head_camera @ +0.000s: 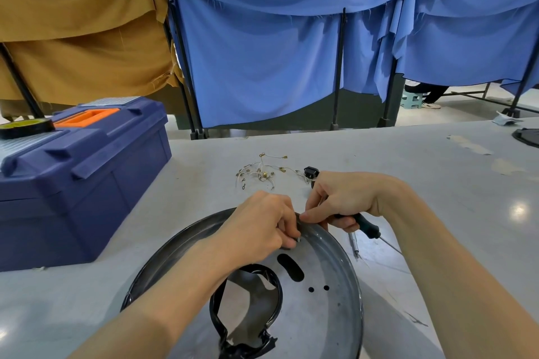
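On the grey table (pixel 437 183), blue toolbox (pixel 87 183) at ten o'clock, the round metal plate (pixel 329 285) lies at six. The wire bundle (pixel 262 172) at twelve lies loose, so dismantling looks well along. The left hand (pixel 262 221) pinches a small screw (pixel 298 239) at the plate's far rim. The right hand (pixel 347 198) grips the screwdriver (pixel 369 227), so this fastener seems unfinished.

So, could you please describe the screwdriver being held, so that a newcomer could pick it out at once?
Start at the big round metal plate nearest the camera. At its far rim the right hand grips the screwdriver, its dark green handle and thin shaft jutting rightwards. Unlike the slimmer pale tool lying loose beside it, it is held.
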### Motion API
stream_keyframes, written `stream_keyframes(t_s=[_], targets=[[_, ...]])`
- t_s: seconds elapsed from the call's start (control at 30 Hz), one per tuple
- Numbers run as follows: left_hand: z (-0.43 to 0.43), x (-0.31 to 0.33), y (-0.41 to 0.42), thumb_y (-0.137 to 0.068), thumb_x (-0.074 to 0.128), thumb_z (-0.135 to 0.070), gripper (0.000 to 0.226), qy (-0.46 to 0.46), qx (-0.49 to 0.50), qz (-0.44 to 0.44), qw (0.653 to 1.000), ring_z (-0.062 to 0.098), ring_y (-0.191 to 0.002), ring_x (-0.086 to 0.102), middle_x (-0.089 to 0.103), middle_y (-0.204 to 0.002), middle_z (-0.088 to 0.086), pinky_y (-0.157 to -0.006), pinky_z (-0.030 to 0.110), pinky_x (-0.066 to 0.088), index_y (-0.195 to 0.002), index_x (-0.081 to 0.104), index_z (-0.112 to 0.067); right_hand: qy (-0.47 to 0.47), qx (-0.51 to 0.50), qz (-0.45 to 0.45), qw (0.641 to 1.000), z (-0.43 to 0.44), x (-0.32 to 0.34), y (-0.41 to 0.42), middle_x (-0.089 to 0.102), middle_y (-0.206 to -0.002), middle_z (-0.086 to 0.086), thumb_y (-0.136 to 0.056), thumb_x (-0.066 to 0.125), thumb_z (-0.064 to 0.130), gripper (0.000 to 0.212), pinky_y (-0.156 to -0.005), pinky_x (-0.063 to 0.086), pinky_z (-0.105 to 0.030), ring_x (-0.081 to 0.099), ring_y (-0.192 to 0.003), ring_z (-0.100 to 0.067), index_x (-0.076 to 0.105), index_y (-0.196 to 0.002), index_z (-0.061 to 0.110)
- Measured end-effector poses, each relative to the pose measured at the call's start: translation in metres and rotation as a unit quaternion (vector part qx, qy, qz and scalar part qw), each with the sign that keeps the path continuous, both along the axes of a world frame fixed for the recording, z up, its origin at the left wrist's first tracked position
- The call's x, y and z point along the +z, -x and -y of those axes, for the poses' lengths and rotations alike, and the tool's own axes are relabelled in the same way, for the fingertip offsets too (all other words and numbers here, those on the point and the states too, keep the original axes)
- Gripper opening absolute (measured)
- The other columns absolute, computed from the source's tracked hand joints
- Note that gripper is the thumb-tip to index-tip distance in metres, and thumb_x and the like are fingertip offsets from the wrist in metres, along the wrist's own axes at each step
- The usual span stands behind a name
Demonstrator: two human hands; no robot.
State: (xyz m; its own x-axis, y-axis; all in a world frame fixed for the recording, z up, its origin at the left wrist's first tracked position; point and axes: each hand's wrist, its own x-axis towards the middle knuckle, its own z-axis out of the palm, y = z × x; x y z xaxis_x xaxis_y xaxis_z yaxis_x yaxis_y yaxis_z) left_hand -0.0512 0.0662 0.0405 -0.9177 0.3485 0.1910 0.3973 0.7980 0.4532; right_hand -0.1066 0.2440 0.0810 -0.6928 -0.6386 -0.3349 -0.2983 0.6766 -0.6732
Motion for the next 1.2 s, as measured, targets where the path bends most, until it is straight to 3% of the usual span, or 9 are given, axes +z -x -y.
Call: stream_keyframes(t_s=[0.23, 0.4, 0.5, 0.7, 0.87, 1.1, 1.2], targets=[[-0.003, -0.002, -0.001, -0.074, 0.082, -0.017, 0.009, -0.008, 0.028, -0.037, 0.999, 0.001, -0.068, 0.060, 0.071, -0.076, -0.008, -0.071, 0.028, 0.054, -0.079, 0.076, -0.021, 0.002, 0.004, 0.002, 1.000, 0.000, 0.000, 0.000, 0.043, -0.040, -0.004, -0.097, 0.060, 0.018, 0.041, -0.048, 0.038, -0.027, 0.035, -0.036, -0.016, 0.063, -0.056, 0.012], [-0.003, -0.006, -0.002, -0.077, 0.080, -0.020, 0.012, 0.016, 0.023, -0.036, 0.999, 0.008, -0.079, 0.059, 0.065, -0.085, -0.010, -0.076, 0.030, 0.050, -0.088, 0.077, -0.021, 0.002, 0.004, 0.002, 1.000, 0.000, 0.000, 0.000, 0.044, -0.040, -0.004, -0.096, 0.060, 0.019, 0.038, -0.049, 0.039, -0.028, 0.035, -0.038, -0.017, 0.064, -0.059, 0.011], [-0.005, -0.006, -0.003, -0.081, 0.076, -0.017, 0.007, 0.039, 0.015, -0.047, 0.998, 0.010, -0.081, 0.056, 0.063, -0.088, -0.010, -0.076, 0.032, 0.049, -0.087, 0.078, -0.021, 0.004, 0.001, 0.001, 1.000, 0.000, 0.000, 0.001, 0.043, -0.040, -0.004, -0.096, 0.060, 0.019, 0.041, -0.049, 0.038, -0.027, 0.034, -0.038, -0.017, 0.063, -0.056, 0.012], [0.000, -0.002, -0.002, -0.074, 0.081, -0.015, 0.010, 0.026, 0.021, -0.017, 0.999, 0.001, -0.073, 0.054, 0.061, -0.083, -0.014, -0.071, 0.024, 0.047, -0.081, 0.079, -0.021, 0.003, -0.007, 0.002, 1.000, 0.000, 0.000, 0.001, 0.045, -0.040, -0.004, -0.096, 0.061, 0.020, 0.041, -0.049, 0.040, -0.027, 0.036, -0.037, -0.017, 0.064, -0.055, 0.014], [0.000, 0.005, -0.003, -0.075, 0.081, -0.015, 0.011, 0.058, 0.016, 0.015, 0.998, 0.011, -0.084, 0.062, 0.062, -0.092, -0.011, -0.079, 0.034, 0.051, -0.085, 0.078, -0.015, 0.009, -0.021, 0.001, 1.000, 0.003, -0.001, -0.001, 0.041, -0.039, -0.005, -0.095, 0.059, 0.013, 0.037, -0.048, 0.038, -0.026, 0.034, -0.036, -0.017, 0.061, -0.058, 0.006], [-0.002, 0.016, -0.004, -0.085, 0.073, -0.024, 0.021, 0.159, -0.011, 0.029, 0.987, 0.014, -0.100, 0.054, 0.056, -0.107, -0.009, -0.079, 0.030, 0.045, -0.106, 0.076, -0.020, 0.008, -0.055, -0.006, 0.998, 0.007, -0.001, -0.004, 0.042, -0.034, 0.001, -0.095, 0.056, 0.007, 0.033, -0.042, 0.035, -0.023, 0.032, -0.031, -0.013, 0.055, -0.062, 0.001], [-0.003, 0.017, -0.003, -0.088, 0.070, -0.025, 0.021, 0.172, -0.012, 0.031, 0.985, 0.015, -0.103, 0.053, 0.056, -0.112, -0.006, -0.086, 0.035, 0.046, -0.108, 0.074, -0.020, 0.008, -0.075, -0.016, 0.997, 0.007, -0.002, -0.005, 0.042, -0.034, -0.003, -0.093, 0.054, 0.004, 0.032, -0.042, 0.035, -0.023, 0.033, -0.030, -0.015, 0.054, -0.062, -0.001]])
